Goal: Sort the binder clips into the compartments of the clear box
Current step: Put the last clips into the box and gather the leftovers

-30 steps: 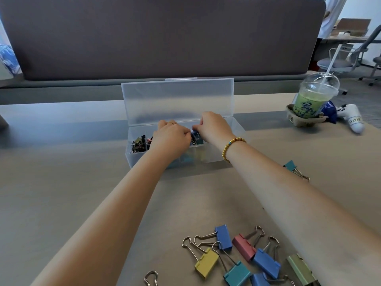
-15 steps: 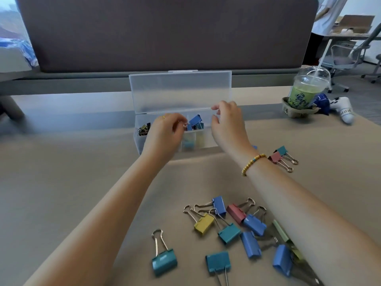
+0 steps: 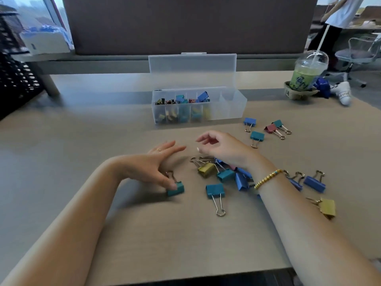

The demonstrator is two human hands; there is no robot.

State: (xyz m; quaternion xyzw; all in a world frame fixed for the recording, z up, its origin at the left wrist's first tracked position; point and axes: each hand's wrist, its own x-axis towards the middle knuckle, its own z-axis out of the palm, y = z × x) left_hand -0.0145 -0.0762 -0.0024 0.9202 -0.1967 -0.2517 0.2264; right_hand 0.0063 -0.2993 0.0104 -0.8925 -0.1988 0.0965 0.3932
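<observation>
We read step as picking next clip. Left hand (image 3: 150, 166) fingers straight and spread, thumb tip touching teal clip (image 3: 175, 188) on table (image 3: 61, 162); no pinch yet, though blur leaves contact unsure. Right hand (image 3: 224, 147) hovers over clip pile (image 3: 224, 174), fingers loosely curled, holding nothing. Box (image 3: 233, 108) stands open beyond, left compartments part filled, right end looks bare. We advise: bring forefinger opposite thumb, pinch teal body rather than wire loops, lift straight, carry to compartment with matching clips.

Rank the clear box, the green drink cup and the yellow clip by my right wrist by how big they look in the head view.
1. clear box
2. green drink cup
3. yellow clip, nearest yet smallest
</observation>
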